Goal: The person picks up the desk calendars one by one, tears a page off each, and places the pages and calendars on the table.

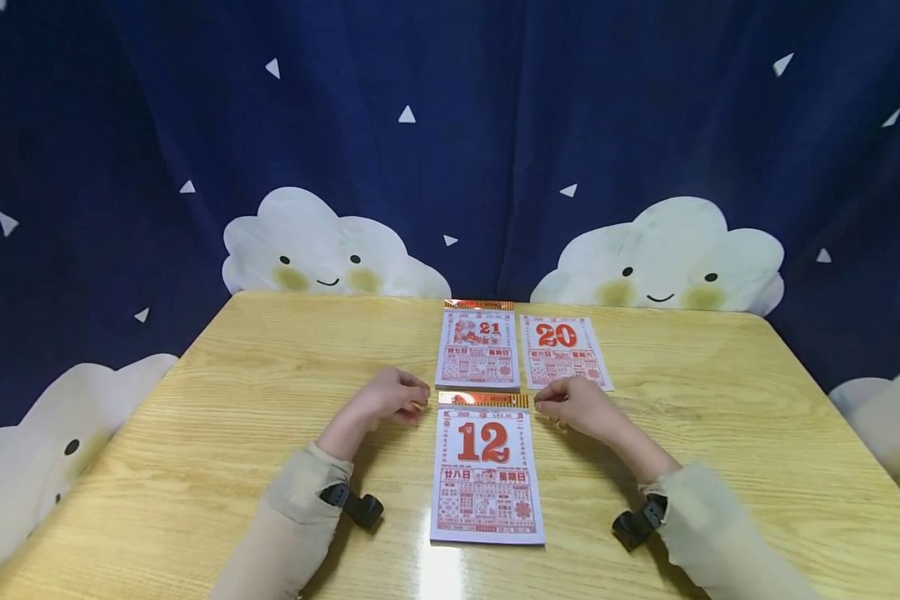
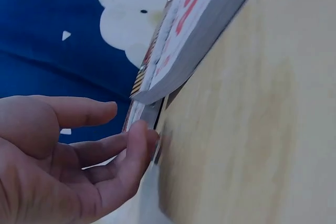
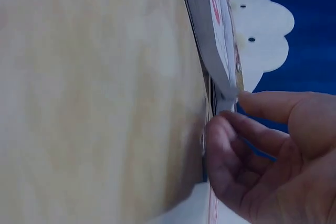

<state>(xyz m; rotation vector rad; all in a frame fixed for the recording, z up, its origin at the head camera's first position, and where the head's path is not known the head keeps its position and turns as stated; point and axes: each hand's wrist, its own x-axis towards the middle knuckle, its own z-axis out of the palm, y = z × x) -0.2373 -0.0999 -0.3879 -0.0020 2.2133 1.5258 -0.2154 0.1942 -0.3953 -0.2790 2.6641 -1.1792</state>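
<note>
A tear-off calendar pad (image 1: 487, 492) lies face up on the table with a big red 12 and a shiny red-and-gold top strip (image 1: 483, 399). To its upper left is my left hand (image 1: 397, 396), its fingers bent loosely and set apart from the pad. In the left wrist view the thumb (image 2: 100, 111) stands clear of the other fingers, with nothing between them. My right hand (image 1: 576, 406) is at the pad's upper right corner. Its thumb (image 3: 262, 103) and forefinger tips are right at that corner in the right wrist view, with a gap between them.
Behind the 12 pad lies another calendar pad (image 1: 478, 354) showing 21, also with a red-and-gold strip. Right of it rests a sheet (image 1: 566, 352) printed with 20. All lie on a wooden table (image 1: 270, 350), with a dark blue cloud-print curtain (image 1: 487, 150) behind its far edge.
</note>
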